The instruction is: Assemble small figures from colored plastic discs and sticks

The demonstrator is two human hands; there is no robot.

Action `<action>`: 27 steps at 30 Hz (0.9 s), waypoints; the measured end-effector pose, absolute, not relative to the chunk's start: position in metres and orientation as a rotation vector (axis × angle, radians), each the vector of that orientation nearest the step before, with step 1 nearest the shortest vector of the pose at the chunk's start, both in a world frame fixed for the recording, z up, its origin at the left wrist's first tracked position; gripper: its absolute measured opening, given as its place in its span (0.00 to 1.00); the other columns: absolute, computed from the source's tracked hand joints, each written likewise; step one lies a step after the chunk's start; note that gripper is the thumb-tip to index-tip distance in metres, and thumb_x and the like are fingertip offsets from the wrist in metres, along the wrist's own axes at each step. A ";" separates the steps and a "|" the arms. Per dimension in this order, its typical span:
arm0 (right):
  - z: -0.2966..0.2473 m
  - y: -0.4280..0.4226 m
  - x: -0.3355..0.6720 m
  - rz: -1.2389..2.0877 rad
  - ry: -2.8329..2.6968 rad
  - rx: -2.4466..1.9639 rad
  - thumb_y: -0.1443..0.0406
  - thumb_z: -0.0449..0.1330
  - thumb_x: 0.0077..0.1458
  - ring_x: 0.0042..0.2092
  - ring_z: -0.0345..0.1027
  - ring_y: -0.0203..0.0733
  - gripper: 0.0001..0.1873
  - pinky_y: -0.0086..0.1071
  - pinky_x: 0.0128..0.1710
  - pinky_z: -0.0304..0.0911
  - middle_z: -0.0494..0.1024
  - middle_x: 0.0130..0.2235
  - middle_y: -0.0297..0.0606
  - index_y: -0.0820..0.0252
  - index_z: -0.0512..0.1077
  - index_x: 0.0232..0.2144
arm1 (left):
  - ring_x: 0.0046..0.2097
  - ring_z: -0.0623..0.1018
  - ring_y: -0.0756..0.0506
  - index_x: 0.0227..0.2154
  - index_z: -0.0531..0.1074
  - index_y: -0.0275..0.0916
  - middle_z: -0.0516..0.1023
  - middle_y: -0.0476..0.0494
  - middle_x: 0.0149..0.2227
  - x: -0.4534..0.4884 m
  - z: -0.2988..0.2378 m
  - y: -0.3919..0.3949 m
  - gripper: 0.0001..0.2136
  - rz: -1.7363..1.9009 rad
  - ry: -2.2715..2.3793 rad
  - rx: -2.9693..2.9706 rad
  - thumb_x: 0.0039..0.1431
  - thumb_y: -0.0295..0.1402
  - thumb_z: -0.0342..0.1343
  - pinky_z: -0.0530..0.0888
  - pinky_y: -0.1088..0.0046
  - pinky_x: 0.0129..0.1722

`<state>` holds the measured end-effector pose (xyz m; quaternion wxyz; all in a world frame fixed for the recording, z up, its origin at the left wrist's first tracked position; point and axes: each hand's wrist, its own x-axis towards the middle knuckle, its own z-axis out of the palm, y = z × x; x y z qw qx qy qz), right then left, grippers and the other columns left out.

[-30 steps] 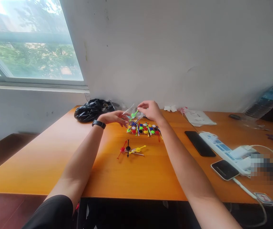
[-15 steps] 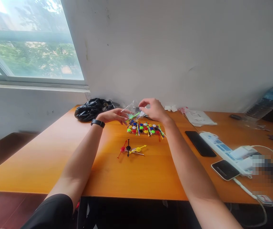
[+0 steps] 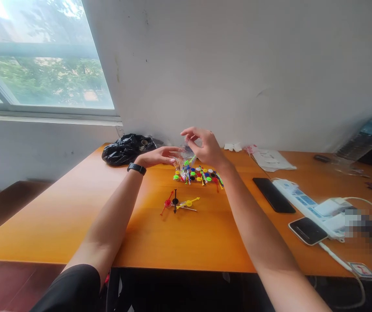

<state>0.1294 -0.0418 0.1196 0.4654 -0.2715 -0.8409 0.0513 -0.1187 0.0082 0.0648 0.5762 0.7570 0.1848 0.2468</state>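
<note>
A small clear plastic bag [image 3: 185, 161] with coloured pieces inside hangs just above the orange table [image 3: 75, 216]. My left hand [image 3: 160, 156], with a black band on the wrist, reaches in flat from the left and its fingertips pinch the bag's edge. My right hand [image 3: 205, 145] is raised over the bag, fingers curled in a loose pinch at its top. Under the bag lies a pile of coloured round caps and thin sticks [image 3: 202, 176]. Nearer to me lie a few loose sticks with round heads [image 3: 179, 203], red, black and yellow.
A crumpled black plastic bag [image 3: 125, 149] lies at the back by the wall. To the right are a black phone [image 3: 273, 195], a white power strip [image 3: 305, 206] with cables, a second phone [image 3: 307, 231] and papers [image 3: 272, 160]. A window is at the left.
My right hand has risen and its fingers have curled above the bag. The bag has swung from lying slanted to hanging lower between my hands. My left hand has shifted slightly right.
</note>
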 end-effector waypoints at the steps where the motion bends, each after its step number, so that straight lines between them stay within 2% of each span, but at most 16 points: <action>1: 0.119 -0.041 0.129 0.154 -2.079 -0.638 0.67 0.57 0.70 0.41 0.75 0.45 0.10 0.40 0.54 0.67 0.80 0.41 0.35 0.55 0.77 0.48 | 0.61 0.79 0.35 0.67 0.70 0.41 0.76 0.28 0.63 -0.115 0.065 0.008 0.33 0.574 0.422 1.773 0.62 0.41 0.71 0.76 0.59 0.57; 5: 0.118 -0.045 0.127 0.243 -2.122 -0.685 0.66 0.58 0.71 0.39 0.73 0.44 0.11 0.38 0.50 0.69 0.80 0.43 0.36 0.54 0.77 0.51 | 0.52 0.83 0.36 0.59 0.77 0.38 0.82 0.30 0.54 -0.103 0.060 0.008 0.31 0.554 0.420 1.741 0.55 0.43 0.75 0.79 0.63 0.49; 8: 0.121 -0.051 0.127 0.281 -2.124 -0.822 0.65 0.59 0.71 0.39 0.73 0.44 0.12 0.38 0.51 0.68 0.80 0.43 0.36 0.53 0.76 0.53 | 0.45 0.85 0.39 0.58 0.78 0.37 0.85 0.34 0.45 -0.099 0.052 0.011 0.32 0.540 0.425 1.673 0.50 0.40 0.77 0.79 0.66 0.45; 12: 0.124 -0.052 0.130 0.309 -2.139 -0.878 0.61 0.60 0.71 0.39 0.73 0.45 0.13 0.38 0.50 0.67 0.80 0.39 0.36 0.53 0.77 0.55 | 0.43 0.86 0.40 0.59 0.77 0.38 0.86 0.35 0.44 -0.101 0.044 0.015 0.32 0.489 0.418 1.622 0.50 0.37 0.77 0.79 0.66 0.48; 15: 0.124 -0.050 0.136 0.323 -2.163 -0.881 0.56 0.61 0.72 0.37 0.73 0.45 0.15 0.36 0.45 0.67 0.78 0.34 0.35 0.55 0.77 0.54 | 0.45 0.86 0.39 0.57 0.78 0.36 0.86 0.34 0.45 -0.103 0.042 0.016 0.30 0.450 0.417 1.613 0.51 0.36 0.77 0.78 0.65 0.51; 18: 0.124 -0.048 0.142 0.357 -2.196 -0.878 0.53 0.60 0.72 0.33 0.71 0.44 0.16 0.34 0.39 0.65 0.76 0.29 0.33 0.56 0.80 0.50 | 0.45 0.86 0.39 0.56 0.79 0.35 0.86 0.34 0.45 -0.105 0.042 0.016 0.30 0.464 0.417 1.604 0.50 0.36 0.77 0.78 0.66 0.51; 21: 0.124 -0.046 0.146 0.357 -2.205 -0.912 0.51 0.60 0.73 0.34 0.70 0.45 0.19 0.35 0.38 0.63 0.76 0.29 0.34 0.57 0.82 0.41 | 0.44 0.85 0.39 0.54 0.80 0.34 0.86 0.33 0.45 -0.107 0.042 0.016 0.29 0.477 0.415 1.603 0.50 0.36 0.77 0.79 0.65 0.50; 24: 0.123 -0.041 0.148 0.225 -2.175 -0.978 0.52 0.59 0.73 0.35 0.70 0.46 0.20 0.37 0.44 0.62 0.76 0.30 0.36 0.58 0.81 0.34 | 0.43 0.85 0.39 0.53 0.80 0.34 0.86 0.34 0.43 -0.110 0.041 0.015 0.27 0.490 0.419 1.570 0.50 0.36 0.77 0.79 0.65 0.48; 27: 0.121 -0.034 0.152 0.000 -2.112 -1.096 0.59 0.60 0.71 0.33 0.68 0.44 0.17 0.41 0.52 0.59 0.74 0.28 0.35 0.58 0.78 0.30 | 0.41 0.85 0.41 0.51 0.80 0.33 0.86 0.35 0.41 -0.118 0.034 0.017 0.27 0.574 0.414 1.468 0.48 0.34 0.78 0.79 0.68 0.45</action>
